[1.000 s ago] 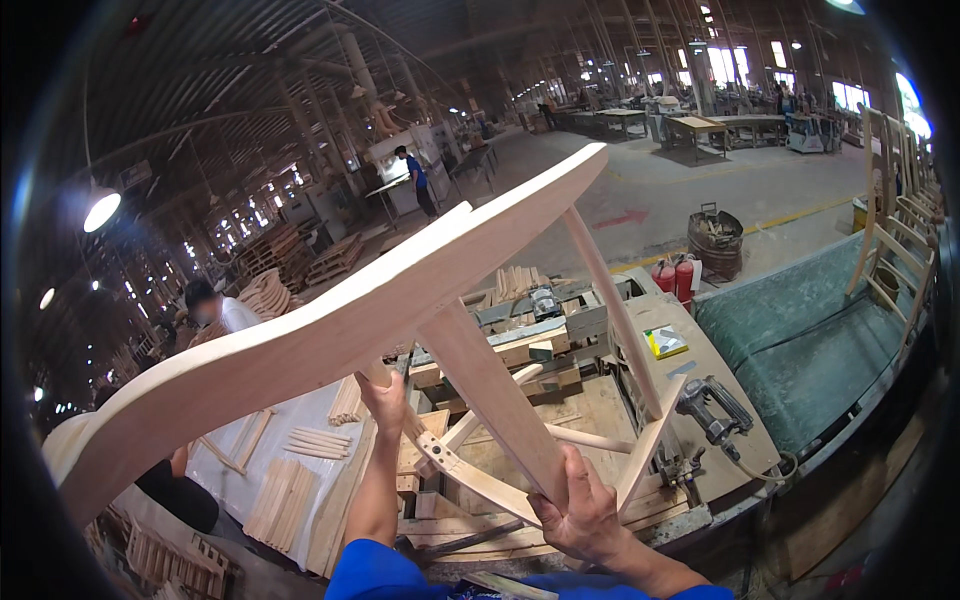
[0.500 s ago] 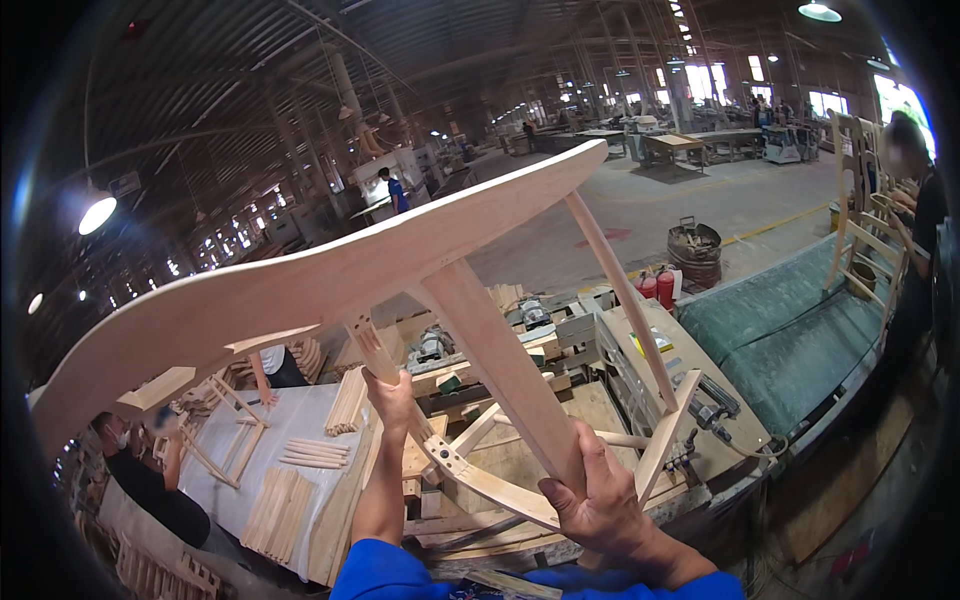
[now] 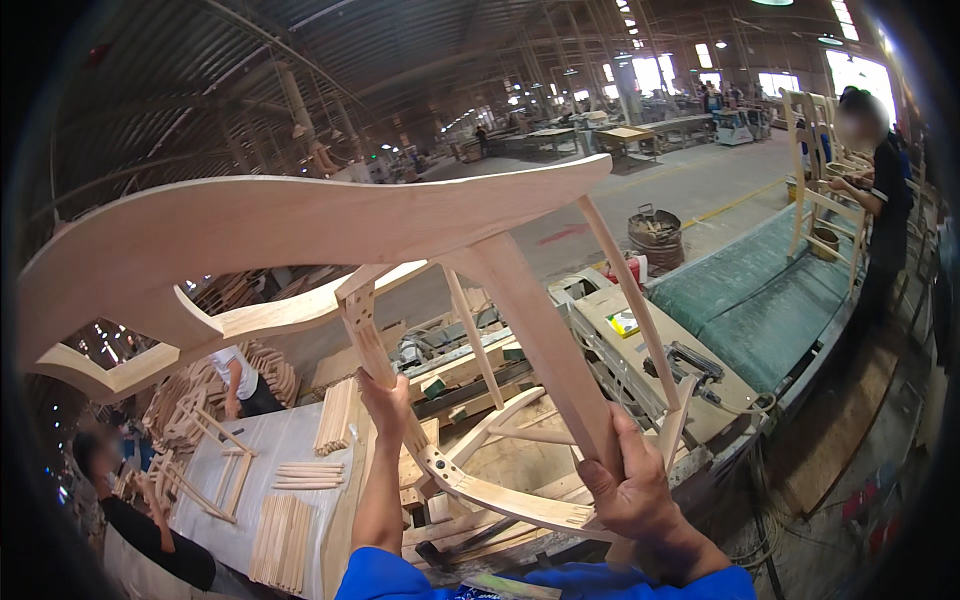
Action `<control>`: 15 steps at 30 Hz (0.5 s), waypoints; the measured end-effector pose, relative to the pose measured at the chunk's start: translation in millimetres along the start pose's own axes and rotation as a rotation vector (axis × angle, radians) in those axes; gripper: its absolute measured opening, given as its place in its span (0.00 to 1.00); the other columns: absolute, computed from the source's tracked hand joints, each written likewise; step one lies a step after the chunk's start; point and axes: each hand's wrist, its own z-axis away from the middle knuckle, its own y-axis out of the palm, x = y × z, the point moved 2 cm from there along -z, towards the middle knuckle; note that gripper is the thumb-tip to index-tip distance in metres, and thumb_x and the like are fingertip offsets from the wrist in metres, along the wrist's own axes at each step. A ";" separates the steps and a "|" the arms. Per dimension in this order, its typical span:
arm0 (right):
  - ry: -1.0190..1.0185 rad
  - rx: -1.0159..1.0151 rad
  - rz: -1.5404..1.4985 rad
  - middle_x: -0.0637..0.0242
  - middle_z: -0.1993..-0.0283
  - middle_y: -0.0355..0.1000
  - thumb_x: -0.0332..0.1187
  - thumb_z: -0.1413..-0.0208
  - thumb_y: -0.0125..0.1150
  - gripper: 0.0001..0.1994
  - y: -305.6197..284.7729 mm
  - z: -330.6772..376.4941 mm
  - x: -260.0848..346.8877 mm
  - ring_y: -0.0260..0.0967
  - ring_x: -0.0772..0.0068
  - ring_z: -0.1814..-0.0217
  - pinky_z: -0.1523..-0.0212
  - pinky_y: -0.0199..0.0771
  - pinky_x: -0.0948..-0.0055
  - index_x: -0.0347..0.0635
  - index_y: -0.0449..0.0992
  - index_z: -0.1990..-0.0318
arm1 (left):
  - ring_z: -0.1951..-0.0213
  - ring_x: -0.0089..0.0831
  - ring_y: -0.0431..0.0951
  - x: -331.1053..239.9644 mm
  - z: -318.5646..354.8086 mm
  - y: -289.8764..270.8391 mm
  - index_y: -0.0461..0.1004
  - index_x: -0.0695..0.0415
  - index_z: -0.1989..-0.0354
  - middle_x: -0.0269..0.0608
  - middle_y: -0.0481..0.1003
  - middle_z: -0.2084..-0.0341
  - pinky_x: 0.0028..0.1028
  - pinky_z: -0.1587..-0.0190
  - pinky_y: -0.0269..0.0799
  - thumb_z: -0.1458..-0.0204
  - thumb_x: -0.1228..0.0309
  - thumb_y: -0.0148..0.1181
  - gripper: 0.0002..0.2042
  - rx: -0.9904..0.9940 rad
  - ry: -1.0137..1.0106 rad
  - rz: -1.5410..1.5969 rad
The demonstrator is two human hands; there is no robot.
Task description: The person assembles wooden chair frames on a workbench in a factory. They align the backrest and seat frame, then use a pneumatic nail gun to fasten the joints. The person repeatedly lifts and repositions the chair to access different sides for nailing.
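Note:
Both my hands hold up a pale, unfinished wooden chair frame [image 3: 400, 222], tilted so its long curved side piece stretches across the view. My left hand [image 3: 388, 405] is closed round a narrow rail, just above a joint with dark bolt heads. Lower right, my right hand [image 3: 635, 478] grips the end of a broad straight leg [image 3: 555, 350], thumb on the near face. A curved rail [image 3: 500, 495] with drilled holes runs between the two hands. A thin round spindle [image 3: 632, 300] slopes down at the right.
Left, a pale worktable [image 3: 300, 430] bears stacked wooden sticks [image 3: 280, 540]. A person in black [image 3: 150, 535] stands beside it. To the right, a green conveyor belt [image 3: 740, 300] carries another chair frame [image 3: 825, 215] near a second worker [image 3: 885, 190]. Beyond lies a metal barrel [image 3: 655, 238].
The chair frame has turned in my hands, so its far side and a second spindle now show. Both hands keep their grip. The background has shifted left.

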 end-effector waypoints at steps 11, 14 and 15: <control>0.134 -0.157 -0.175 0.55 0.52 0.76 0.39 0.31 0.61 0.31 -43.0 36.6 21.5 0.74 0.71 0.53 0.52 0.74 0.69 0.27 0.62 0.28 | 0.73 0.36 0.81 -64.1 0.5 -37.5 0.67 0.68 0.50 0.49 0.78 0.69 0.38 0.73 0.75 0.43 0.71 0.70 0.21 0.117 0.182 0.181; 0.130 -0.227 -0.159 0.63 0.54 0.75 0.40 0.28 0.58 0.30 -67.7 52.0 20.2 0.70 0.79 0.60 0.59 0.70 0.76 0.30 0.61 0.27 | 0.78 0.31 0.77 -106.2 13.0 -25.0 0.67 0.62 0.54 0.43 0.74 0.75 0.33 0.77 0.73 0.41 0.68 0.70 0.17 0.232 0.109 0.270; 0.122 -0.244 -0.165 0.66 0.55 0.74 0.40 0.27 0.57 0.29 -76.3 57.0 21.7 0.68 0.82 0.63 0.62 0.69 0.78 0.32 0.61 0.26 | 0.77 0.31 0.77 -124.6 17.1 -29.3 0.66 0.61 0.55 0.43 0.74 0.75 0.32 0.76 0.74 0.41 0.68 0.69 0.17 0.282 0.060 0.294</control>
